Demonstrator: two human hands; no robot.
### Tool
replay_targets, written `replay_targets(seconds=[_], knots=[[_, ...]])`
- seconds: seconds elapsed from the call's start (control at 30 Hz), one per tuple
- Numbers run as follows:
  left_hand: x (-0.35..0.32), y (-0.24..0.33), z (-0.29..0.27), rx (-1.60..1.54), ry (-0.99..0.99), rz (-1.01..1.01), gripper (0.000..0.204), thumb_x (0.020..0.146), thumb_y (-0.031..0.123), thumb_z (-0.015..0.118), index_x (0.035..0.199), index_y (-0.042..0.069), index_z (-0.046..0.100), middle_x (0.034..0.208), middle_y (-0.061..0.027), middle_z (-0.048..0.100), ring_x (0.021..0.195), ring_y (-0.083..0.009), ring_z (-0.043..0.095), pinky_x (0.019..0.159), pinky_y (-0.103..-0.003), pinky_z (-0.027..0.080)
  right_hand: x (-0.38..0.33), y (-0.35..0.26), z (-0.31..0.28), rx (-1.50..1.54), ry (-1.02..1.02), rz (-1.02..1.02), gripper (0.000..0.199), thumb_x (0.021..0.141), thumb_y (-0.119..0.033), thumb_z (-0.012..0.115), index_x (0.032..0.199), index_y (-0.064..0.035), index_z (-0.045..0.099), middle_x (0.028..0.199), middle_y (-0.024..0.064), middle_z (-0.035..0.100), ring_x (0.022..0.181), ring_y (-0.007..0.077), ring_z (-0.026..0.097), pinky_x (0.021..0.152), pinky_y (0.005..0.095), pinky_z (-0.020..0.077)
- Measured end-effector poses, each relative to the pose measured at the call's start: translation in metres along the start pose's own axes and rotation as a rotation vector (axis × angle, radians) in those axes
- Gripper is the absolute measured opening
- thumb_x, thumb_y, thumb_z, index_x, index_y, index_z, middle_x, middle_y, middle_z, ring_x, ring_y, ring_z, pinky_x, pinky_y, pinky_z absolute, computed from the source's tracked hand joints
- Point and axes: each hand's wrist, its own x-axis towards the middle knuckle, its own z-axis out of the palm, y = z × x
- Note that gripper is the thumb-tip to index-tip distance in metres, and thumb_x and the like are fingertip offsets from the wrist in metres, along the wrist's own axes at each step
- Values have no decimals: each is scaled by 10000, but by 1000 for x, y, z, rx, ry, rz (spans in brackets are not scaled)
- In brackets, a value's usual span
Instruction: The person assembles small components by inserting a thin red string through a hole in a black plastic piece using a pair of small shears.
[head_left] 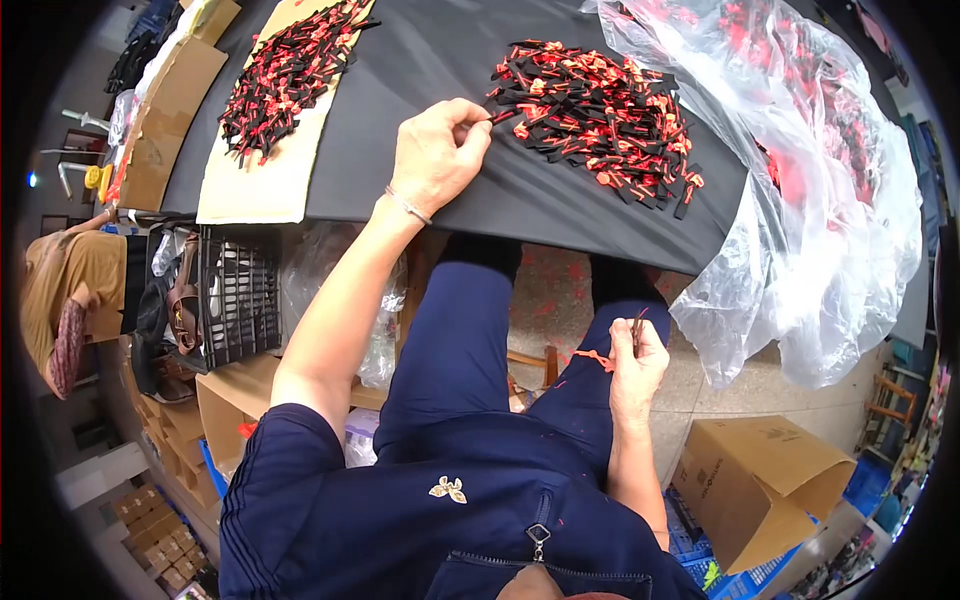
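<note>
My left hand (440,155) reaches over the black-covered table (410,60), thumb and forefinger pinched on a small black-and-red fabric piece (502,117) at the left edge of a pile. That pile (600,120) holds many such pieces, black strips with red-orange bits. Lower down, above my right thigh, my right hand (638,370) is closed around a small dark pointed tool (638,322); its tips show above the fingers, but its kind is unclear. An orange-red strip (594,359) sticks out at the left side of this hand.
Another pile (290,80) of these pieces lies on a pale yellow board (250,195). At right, a clear plastic bag (790,270) with red-and-black contents hangs over the table edge. A cardboard box (755,490), a black crate (240,295) and a person in brown (75,290) are nearby.
</note>
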Motion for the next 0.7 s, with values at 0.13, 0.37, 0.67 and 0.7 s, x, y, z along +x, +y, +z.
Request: replay_targets(seconds=[0.13, 0.37, 0.67, 0.7], knots=[[-18, 27, -15, -789, -218, -565, 90, 822, 122, 606, 844, 49, 653, 777, -15, 670, 562, -27, 526, 508, -183, 386, 1, -2, -3, -13, 15, -7, 140, 887, -114, 621, 784, -33, 573, 645, -58, 492, 549, -4, 399, 473, 157, 325], [-80, 75, -12, -1134, -415, -764, 135, 833, 113, 620, 923, 13, 634, 747, -47, 644, 606, -71, 578, 571, -183, 459, -6, -42, 19, -137, 10, -260, 339, 782, -91, 725, 1081, -16, 584, 939, 58, 616, 819, 121, 596, 748, 260, 487], [-117, 115, 3, -1099, -477, -676, 150, 832, 50, 613, 954, -29, 650, 762, -54, 642, 662, -67, 595, 618, -185, 494, -2, -33, 3, -583, 197, -847, 289, 675, -102, 794, 900, -10, 639, 682, 63, 616, 579, 181, 550, 508, 277, 423], [-119, 117, 4, -1104, -487, -669, 144, 834, 42, 606, 951, -33, 643, 757, -54, 639, 660, -66, 595, 618, -186, 494, -2, -33, 1, -624, 202, -883, 291, 670, -107, 798, 896, -12, 641, 688, 63, 620, 572, 183, 550, 504, 278, 424]])
